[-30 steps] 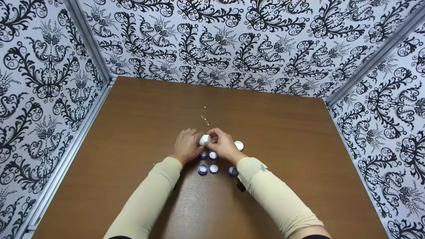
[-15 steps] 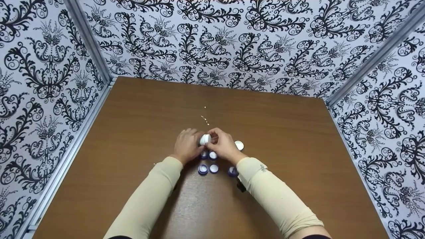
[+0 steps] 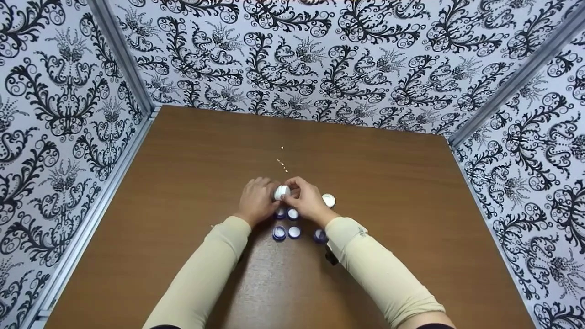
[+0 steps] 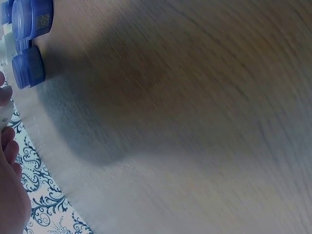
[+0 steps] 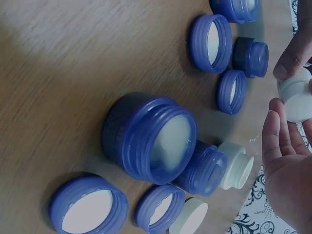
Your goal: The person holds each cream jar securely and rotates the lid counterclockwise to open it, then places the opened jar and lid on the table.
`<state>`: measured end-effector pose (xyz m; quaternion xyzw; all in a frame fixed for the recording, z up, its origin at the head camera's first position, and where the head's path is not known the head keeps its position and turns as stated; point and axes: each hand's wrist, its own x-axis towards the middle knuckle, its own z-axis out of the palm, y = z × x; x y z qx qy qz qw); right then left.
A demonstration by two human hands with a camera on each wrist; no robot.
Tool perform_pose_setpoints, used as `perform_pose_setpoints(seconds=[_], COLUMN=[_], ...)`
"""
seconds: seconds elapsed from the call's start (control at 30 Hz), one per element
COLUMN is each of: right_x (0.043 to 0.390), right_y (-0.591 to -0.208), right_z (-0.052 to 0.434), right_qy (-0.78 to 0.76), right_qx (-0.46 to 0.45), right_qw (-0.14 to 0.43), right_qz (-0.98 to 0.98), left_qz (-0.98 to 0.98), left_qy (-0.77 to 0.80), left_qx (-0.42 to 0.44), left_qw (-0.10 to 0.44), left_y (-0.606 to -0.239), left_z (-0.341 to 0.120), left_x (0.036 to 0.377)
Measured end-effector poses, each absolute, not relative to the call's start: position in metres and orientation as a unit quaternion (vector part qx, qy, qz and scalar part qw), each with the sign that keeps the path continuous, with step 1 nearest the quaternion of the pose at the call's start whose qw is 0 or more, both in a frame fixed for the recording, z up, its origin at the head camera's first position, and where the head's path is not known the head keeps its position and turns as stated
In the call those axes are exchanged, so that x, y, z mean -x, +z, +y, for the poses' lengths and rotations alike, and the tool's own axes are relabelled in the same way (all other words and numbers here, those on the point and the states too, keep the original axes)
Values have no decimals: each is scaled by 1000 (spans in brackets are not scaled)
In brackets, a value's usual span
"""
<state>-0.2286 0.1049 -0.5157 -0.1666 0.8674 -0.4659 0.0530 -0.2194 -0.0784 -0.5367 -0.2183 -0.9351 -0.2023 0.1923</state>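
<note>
A small white screw-top jar (image 3: 281, 192) is held just above the table between both hands. My left hand (image 3: 257, 197) grips its left side. From the right, my right hand (image 3: 308, 199) pinches the rounded white lid end (image 5: 300, 107) between thumb and fingers. Below the hands, in the head view, stand open blue jars (image 3: 279, 233) and upturned blue lids (image 3: 294, 232) with white liners. The right wrist view shows a bigger open blue jar (image 5: 170, 146) with pale contents. A white jar (image 5: 236, 165) and a white lid (image 5: 190, 217) are near it.
Brown wooden table (image 3: 205, 146), enclosed by patterned walls (image 3: 292, 59) at the back and sides. Small bright specks (image 3: 283, 166) lie beyond the hands. Another open blue jar (image 3: 320, 236) stands beside the right sleeve (image 3: 379, 269), which hides things under it.
The fingers of my right hand have shifted slightly at the white jar's lid, and the jar has tilted a little. Both arms and the things on the table stay in place.
</note>
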Motion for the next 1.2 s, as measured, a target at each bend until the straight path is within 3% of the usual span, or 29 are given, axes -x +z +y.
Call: perform_pose_setpoints(seconds=[1.2], right_x=[228], right_y=[-516], right_z=[104], right_qy=[-493], right_qx=[133], right_qw=[56], right_qz=[858], left_qz=[-934], left_qy=[-213], left_qx=[212], left_qw=[195], left_y=[-537], left_z=[-80], left_x=[219])
